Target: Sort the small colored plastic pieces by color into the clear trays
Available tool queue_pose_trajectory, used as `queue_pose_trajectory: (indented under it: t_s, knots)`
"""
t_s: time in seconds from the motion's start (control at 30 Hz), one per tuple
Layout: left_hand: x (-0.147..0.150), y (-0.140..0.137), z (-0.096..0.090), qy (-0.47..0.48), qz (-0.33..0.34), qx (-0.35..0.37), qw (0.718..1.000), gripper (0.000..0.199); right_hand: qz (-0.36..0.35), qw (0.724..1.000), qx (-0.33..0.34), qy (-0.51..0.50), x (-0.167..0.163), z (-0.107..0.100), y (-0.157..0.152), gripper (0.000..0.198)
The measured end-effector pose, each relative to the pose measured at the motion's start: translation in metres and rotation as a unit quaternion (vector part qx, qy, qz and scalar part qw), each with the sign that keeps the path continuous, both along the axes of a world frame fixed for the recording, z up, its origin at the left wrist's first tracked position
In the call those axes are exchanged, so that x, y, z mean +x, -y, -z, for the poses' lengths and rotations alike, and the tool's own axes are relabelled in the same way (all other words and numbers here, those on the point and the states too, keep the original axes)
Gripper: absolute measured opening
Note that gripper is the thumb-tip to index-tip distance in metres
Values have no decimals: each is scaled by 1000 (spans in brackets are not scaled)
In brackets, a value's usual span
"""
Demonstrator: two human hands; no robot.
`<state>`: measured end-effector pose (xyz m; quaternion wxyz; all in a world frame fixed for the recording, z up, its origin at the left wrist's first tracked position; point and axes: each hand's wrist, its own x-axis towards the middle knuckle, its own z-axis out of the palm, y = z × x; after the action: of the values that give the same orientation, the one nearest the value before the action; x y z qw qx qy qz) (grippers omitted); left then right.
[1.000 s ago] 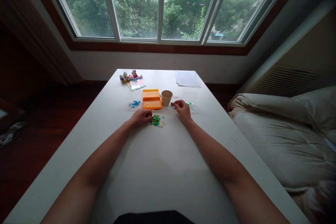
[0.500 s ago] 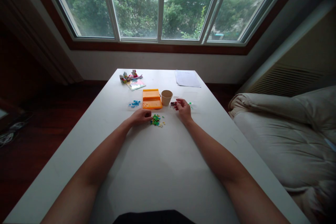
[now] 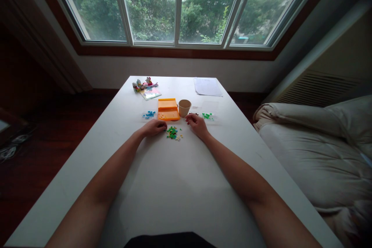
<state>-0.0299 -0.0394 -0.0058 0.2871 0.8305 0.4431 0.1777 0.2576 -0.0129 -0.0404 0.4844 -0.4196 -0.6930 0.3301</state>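
Note:
A small pile of mostly green building-block pieces, mixed with yellow and a few other colours, lies on the white table between my hands. My left hand rests at the pile's left edge with its fingers curled together; whatever they hold is hidden. Just beyond the pile's upper right, my right hand hovers with thumb and fingertips drawn together, and anything in them is too small to make out. Behind its fingers, dark brown pieces are partly covered. Green pieces sit in a clear container to the right of that hand.
An orange folding tray with a few pale pieces stands beside a brown paper cup. Blue pieces lie in a clear container at left. Farther back are small colourful figures, a flat packet and paper sheets.
My right hand has moved left, from the dark brown pieces toward the pile, uncovering the green pieces in the container. My left hand has shifted slightly away from the pile.

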Motion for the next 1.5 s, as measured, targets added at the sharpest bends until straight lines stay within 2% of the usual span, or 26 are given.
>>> queue_pose_trajectory:
  t_s: [0.17, 0.33, 0.5, 0.6, 0.7, 0.87, 1.0, 1.13, 1.27, 1.5]
  knots:
    - [-5, 1, -5, -15, 13, -27, 999, 27, -14, 1000, 7, 15, 1, 2, 0, 21]
    - [-6, 2, -6, -24, 18, -25, 999, 25, -18, 999, 9, 30, 0, 3, 0, 22]
    - [-5, 0, -1, 35, 7, -38, 999, 26, -30, 999, 13, 40, -1, 4, 1, 21]
    - [-7, -5, 2, 118, -37, -25, 992, 29, -37, 997, 25, 55, -2, 3, 2, 21]
    - [-12, -8, 2, 160, -131, 31, 978, 30, -51, 993, 49, 93, -3, 0, 5, 20]
    - [-23, -9, 4, 82, -297, 140, 941, 25, -90, 974, 114, 174, -8, -4, 11, 18]
    - [-29, -10, 7, 8, -371, 157, 915, 20, -137, 954, 151, 219, -13, -6, 15, 20]
    - [-31, -10, 8, -28, -410, 141, 901, 20, -156, 940, 172, 251, -14, -6, 17, 21]
    - [-29, -10, 7, -33, -417, 137, 898, 22, -176, 928, 183, 274, -14, -4, 17, 23]
    - [-27, -10, 9, -26, -404, 136, 904, 21, -145, 929, 185, 285, -12, 0, 13, 23]
